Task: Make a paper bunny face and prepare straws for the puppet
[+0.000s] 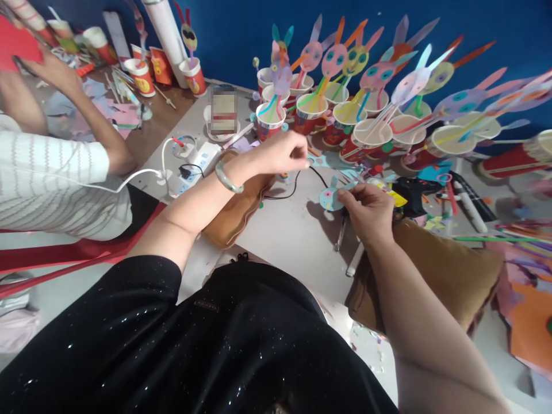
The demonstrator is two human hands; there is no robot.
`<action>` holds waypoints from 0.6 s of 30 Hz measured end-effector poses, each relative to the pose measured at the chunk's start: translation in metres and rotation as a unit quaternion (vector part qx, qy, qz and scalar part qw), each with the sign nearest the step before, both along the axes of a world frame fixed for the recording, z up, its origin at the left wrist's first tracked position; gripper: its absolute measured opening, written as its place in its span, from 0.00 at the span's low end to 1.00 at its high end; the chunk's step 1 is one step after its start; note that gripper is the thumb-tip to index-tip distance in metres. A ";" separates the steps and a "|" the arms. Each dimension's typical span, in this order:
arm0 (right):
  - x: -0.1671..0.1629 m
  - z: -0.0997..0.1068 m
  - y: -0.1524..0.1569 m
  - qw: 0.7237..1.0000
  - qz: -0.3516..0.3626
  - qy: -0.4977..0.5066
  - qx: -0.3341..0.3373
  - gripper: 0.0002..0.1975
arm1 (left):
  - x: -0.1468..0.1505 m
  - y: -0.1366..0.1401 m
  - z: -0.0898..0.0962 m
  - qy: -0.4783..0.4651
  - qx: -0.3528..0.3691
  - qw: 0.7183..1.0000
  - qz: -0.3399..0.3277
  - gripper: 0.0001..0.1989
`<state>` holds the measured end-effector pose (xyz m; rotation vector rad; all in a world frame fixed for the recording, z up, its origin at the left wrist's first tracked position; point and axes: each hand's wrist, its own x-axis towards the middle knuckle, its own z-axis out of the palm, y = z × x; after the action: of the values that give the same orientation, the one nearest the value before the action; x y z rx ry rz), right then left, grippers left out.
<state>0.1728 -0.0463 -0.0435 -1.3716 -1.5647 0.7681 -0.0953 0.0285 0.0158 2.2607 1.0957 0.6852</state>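
My right hand pinches a light blue paper rabbit face by its ear side, over the grey table. The face has a pink eye and a small orange mark. Up and to the left, my left hand is raised in front of the paper cups, its fingers curled together; whatever may be between the fingertips is too small to make out. A black cable runs on the table between my hands. Under my left forearm lies a brown cushion.
Red paper cups with rabbit-face sticks crowd the back by the blue wall. A white power strip stands left, a brown pillow right. Black tape-like things and a white marker lie nearby. Another person's arm works at left.
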 end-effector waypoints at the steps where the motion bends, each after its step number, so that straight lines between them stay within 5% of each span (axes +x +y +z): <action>1: -0.001 0.001 -0.001 1.000 0.008 -0.002 -0.001 0.13 | -0.003 -0.011 -0.002 0.063 0.014 0.998 -0.005 0.03; 4: -0.006 0.005 -0.004 0.999 0.034 -0.013 -0.015 0.13 | -0.013 -0.040 -0.009 0.220 0.057 0.974 0.002 0.12; 7: -0.013 0.011 -0.009 0.997 0.068 -0.013 -0.037 0.12 | -0.023 -0.056 -0.017 0.278 0.098 0.955 0.038 0.13; 15: -0.037 0.011 -0.018 0.979 0.170 0.014 -0.110 0.14 | -0.033 -0.054 -0.036 0.149 0.037 0.981 0.119 0.23; 18: -0.047 0.008 -0.026 0.964 0.193 0.072 -0.166 0.18 | -0.035 -0.049 -0.039 0.085 0.015 0.986 0.144 0.18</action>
<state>0.1254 -0.0726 -0.0352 -1.2183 -1.6593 1.3896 -0.1300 -0.0202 -0.0230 2.2408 1.5249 0.6317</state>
